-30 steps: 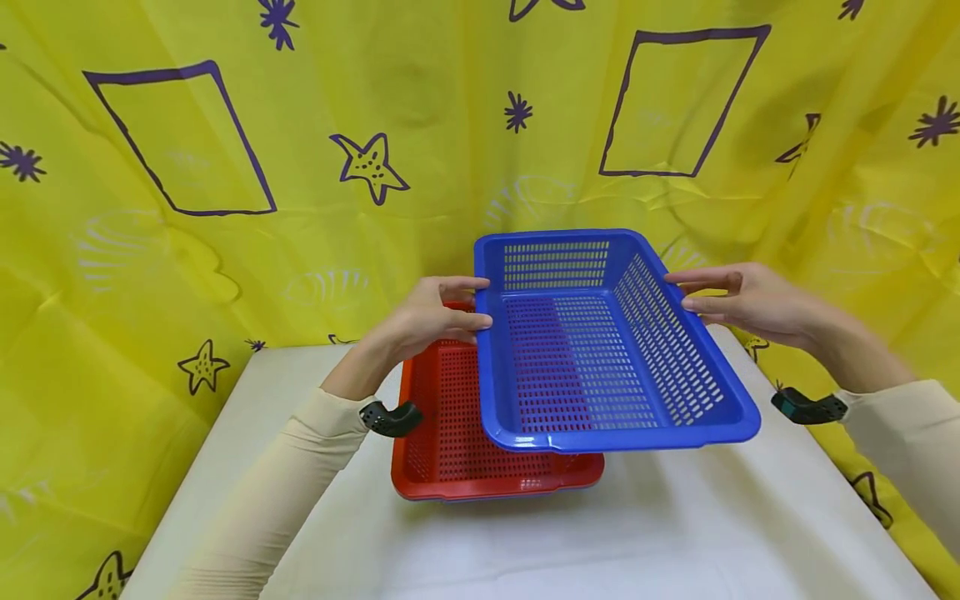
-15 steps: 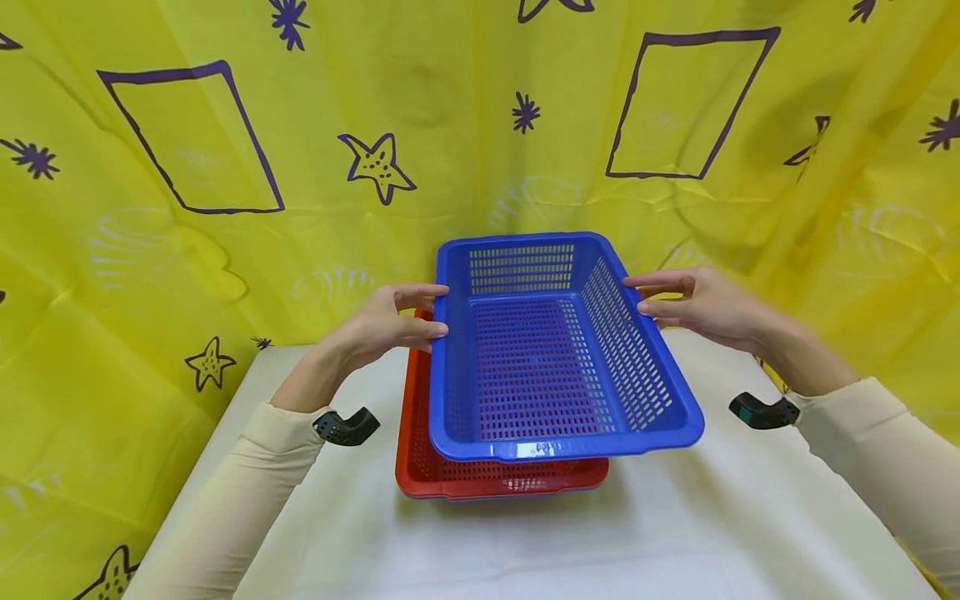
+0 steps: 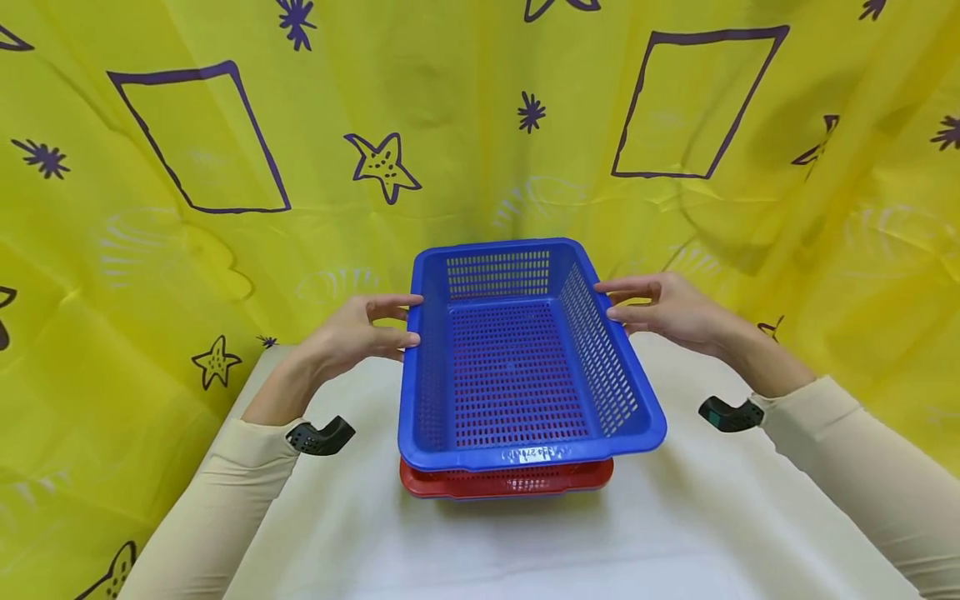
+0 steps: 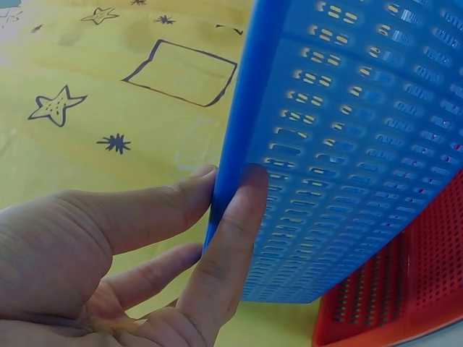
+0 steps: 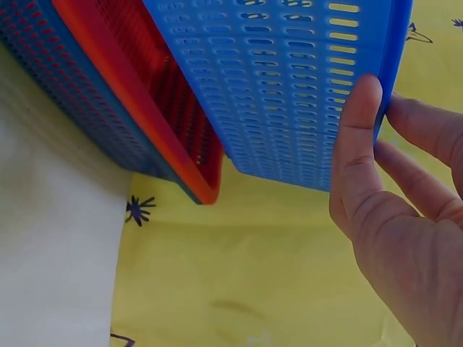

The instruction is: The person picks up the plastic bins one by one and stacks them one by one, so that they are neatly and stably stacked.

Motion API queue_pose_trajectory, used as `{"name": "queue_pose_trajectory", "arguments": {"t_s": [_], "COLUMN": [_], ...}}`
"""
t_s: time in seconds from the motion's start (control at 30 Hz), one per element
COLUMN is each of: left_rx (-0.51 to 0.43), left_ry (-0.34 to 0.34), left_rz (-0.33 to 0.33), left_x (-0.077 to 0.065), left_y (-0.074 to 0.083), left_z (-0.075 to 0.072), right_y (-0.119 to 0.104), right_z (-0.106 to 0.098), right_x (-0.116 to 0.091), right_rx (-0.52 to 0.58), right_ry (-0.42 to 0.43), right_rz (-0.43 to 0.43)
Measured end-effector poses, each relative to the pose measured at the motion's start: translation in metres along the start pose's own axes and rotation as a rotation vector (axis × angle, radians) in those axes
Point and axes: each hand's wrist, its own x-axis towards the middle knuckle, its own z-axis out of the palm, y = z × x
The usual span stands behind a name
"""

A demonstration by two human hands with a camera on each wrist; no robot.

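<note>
A blue plastic basket (image 3: pixel 534 455) with slotted sides is held up in the air, tilted slightly. My left hand (image 3: pixel 352 337) pinches its left rim between thumb and fingers, and my right hand (image 3: pixel 667 312) pinches the right rim the same way. Below it a red basket (image 3: pixel 510 485) is mostly hidden, with just its front edge showing in the head view. The right wrist view shows a gap between the blue basket (image 5: pixel 275 108) and the red basket's rim (image 5: pixel 145 108). Another bluish basket (image 5: pixel 65 87) sits around the red one from beneath.
The baskets are over a table with a white cloth (image 3: pixel 480 550). Behind and beside it hangs a yellow curtain (image 3: pixel 465 167) printed with dark stars and outlines. A black wrist device (image 3: pixel 321 435) shows by the left cuff, and a second black device (image 3: pixel 730 414) by the right.
Both hands have carried the blue basket leftward and slightly down, from the right of the red basket to over it. The red basket, largely visible before, is now mostly covered.
</note>
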Motion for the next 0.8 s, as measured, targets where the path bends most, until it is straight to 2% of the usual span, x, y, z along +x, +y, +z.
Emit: {"name": "queue_pose_trajectory", "arguments": {"t_s": [0.5,0.8], "left_rx": [0.028,0.003], "left_ry": [0.016,0.018], "left_rz": [-0.023,-0.041], "left_x": [0.001,0.005], "left_y": [-0.021,-0.036], "left_z": [-0.003,-0.001], "right_y": [0.013,0.028], "right_z": [0.014,0.022], "right_x": [0.005,0.012], "right_rx": [0.024,0.038], "right_ry": [0.01,0.003], "right_rz": [-0.014,-0.001]}}
